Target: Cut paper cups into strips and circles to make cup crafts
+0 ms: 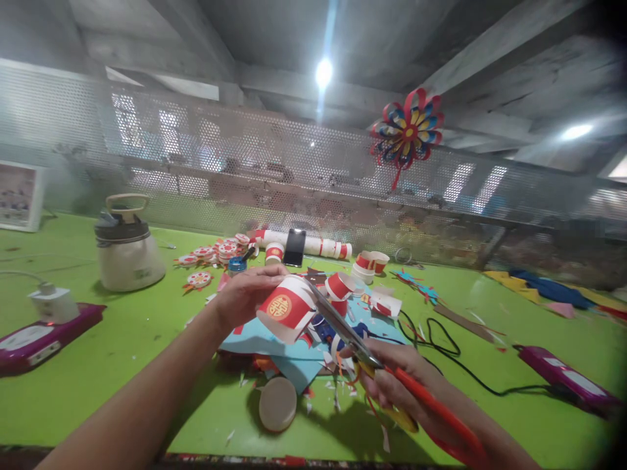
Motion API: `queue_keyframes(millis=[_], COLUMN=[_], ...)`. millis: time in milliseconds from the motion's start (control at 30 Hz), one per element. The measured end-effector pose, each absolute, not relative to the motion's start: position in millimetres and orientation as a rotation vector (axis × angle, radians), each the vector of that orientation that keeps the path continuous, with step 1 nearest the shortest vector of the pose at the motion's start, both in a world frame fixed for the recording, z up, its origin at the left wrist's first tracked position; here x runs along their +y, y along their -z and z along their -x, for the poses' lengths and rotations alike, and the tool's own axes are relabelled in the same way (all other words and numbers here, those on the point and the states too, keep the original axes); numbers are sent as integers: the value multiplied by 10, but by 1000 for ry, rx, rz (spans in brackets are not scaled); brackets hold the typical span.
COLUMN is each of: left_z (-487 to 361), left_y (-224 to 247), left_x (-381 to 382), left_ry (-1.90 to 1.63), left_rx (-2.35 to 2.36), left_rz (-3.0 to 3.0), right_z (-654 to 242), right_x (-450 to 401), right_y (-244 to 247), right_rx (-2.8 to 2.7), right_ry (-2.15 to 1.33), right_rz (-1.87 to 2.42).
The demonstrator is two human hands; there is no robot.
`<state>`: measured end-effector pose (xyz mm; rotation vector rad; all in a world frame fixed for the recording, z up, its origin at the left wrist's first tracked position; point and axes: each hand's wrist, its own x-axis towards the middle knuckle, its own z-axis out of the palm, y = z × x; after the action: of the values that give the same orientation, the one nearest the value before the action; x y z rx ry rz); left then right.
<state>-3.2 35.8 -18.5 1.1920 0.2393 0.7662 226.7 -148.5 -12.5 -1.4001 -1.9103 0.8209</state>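
Note:
My left hand (247, 294) grips a red-and-white paper cup (295, 312) with a round gold emblem, tilted on its side. In my right hand (392, 375) is a pair of scissors (349, 333) with red and yellow handles. Their blades point up and left, with the tips at the cup's right edge; whether they touch it I cannot tell. Beneath the cup lie light blue paper sheets (298, 372) and a dark blue tool (328, 333) with a cable, partly hidden. A round pale disc (277, 404) lies near the table's front edge, among paper scraps.
Cut cups (339, 285) and a long row of stacked cups (318, 246) stand behind, with a phone (294, 247) leaning there. Paper flowers (198, 281), a large jug (128, 254) and a purple power strip (53, 336) are leftward. Another power strip (568, 378) and black cable (470, 372) lie right.

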Motion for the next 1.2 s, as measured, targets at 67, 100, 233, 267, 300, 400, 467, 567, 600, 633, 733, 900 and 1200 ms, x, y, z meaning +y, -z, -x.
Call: queue_keyframes(millis=[67,100,233,267,300,400,467,567,600,633,733,900,1200], left_z=[-4,-22,-33,-16,4,48,19,-121,-178,-230,-333,-357,-347], left_y=[155,138,63,42,20,-33,-36,14,34,50,49,-29,74], left_x=[351,356,395,385,357,165,2,-155,-173,-178,-161,-181,-107], left_ry=[-793,-825,-1114,-1198,-1263,-1202,-949,-528,-474,-488,-692,-1050,-1305], left_rx=[281,314,494,528,556,671,627,522,484,437,319,408,468], left_rz=[-1202,-1210,-1220,-1212,-1215,-1365,-1470,-1265,-1153,-1036,-779,-615,-767], right_z=[-2258,-2250,-2198,-2180,-2162,-2104,-2069,-2019,-2001,-1982,-1916,-1832,-1857], right_x=[-1490,-1488,-1416,-1382,-1343,-1224,-1164,-1115,-1108,-1105,-1110,-1145,-1200], right_y=[148,155,167,168,168,166,162,154,154,155,180,223,200], right_rx=[-1854,-1825,-1709,-1688,-1678,-1655,-1611,-1538,-1527,-1524,-1525,-1519,-1686], right_ry=[-802,-792,-755,-760,-769,-753,-750,-801,-804,-804,-805,-843,-710], right_rz=[1424,1432,1412,1398,1377,1326,1297,1256,1248,1244,1239,1250,1344])
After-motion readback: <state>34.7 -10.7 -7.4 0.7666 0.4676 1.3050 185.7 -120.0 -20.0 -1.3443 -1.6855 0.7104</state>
